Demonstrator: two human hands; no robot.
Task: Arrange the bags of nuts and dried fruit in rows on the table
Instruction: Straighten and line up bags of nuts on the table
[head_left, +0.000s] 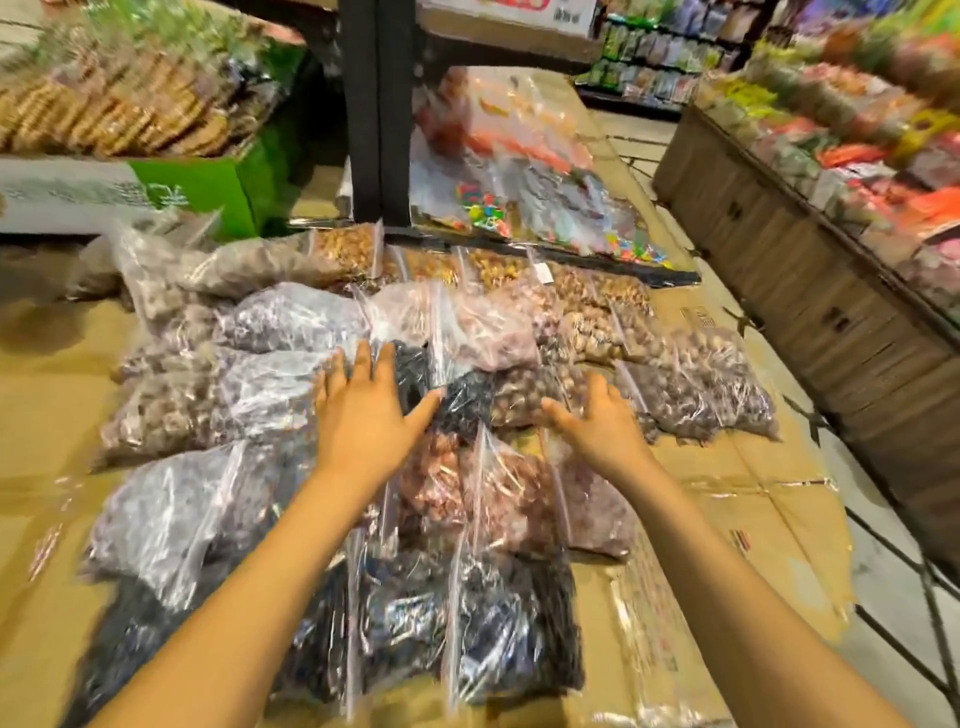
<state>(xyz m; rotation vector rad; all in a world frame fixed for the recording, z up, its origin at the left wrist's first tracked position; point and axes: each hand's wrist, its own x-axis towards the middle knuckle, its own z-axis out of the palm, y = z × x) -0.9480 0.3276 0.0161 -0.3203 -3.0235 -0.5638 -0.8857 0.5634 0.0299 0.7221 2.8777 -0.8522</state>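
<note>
Several clear zip bags of nuts and dried fruit lie in rough rows on a cardboard-covered table (737, 499). A small bag of black dried fruit (462, 400) sits mid-pile between my hands. My left hand (363, 410) hovers open, fingers spread, over its left side. My right hand (597, 421) is open just right of it, above a bag of brown nuts (519, 400). Pink dried fruit bags (498, 493) lie nearer me, dark fruit bags (498, 623) nearest. Golden nut bags (493, 267) form the far row.
A black shelf post (374, 114) rises behind the pile. Bags of colourful sweets (519, 171) lie beyond it. A green and white box (197, 192) stands at the far left. A wooden display counter (810, 260) runs along the right, across an aisle.
</note>
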